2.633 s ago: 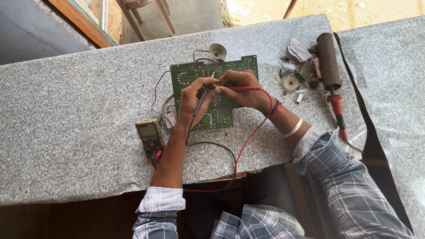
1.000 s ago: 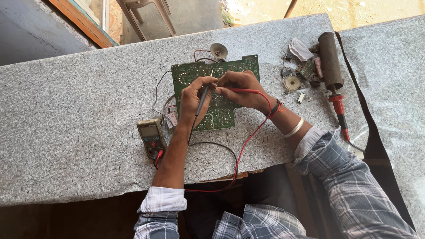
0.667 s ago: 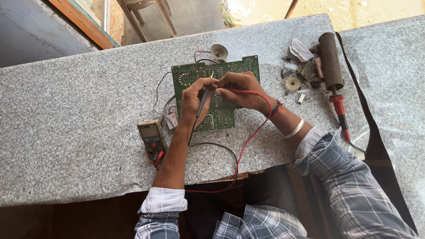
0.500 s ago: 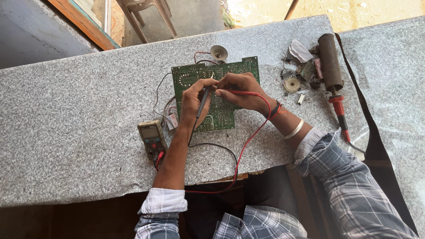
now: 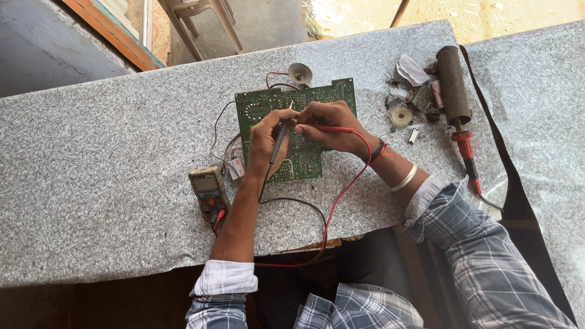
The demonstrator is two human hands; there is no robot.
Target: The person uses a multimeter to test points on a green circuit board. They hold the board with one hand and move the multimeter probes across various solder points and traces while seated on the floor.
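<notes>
Granite bench (image 5: 109, 183); left hand (image 5: 265, 143) holds black probe (image 5: 279, 140) tip-up, near-vertical.

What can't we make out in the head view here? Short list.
- Multimeter: display and dial setting too small to read.
- Probe tips on the circuit board: hidden by the left hand and right hand; contact points unknown.
- Small parts pile: too small to identify.
- Red-handled tool: its tip is not discernible.
- Stool: cut off by the top edge.

Bare granite slab (image 5: 103, 164) leftward – multimeter (image 5: 208, 192), leads crowd near.
</notes>
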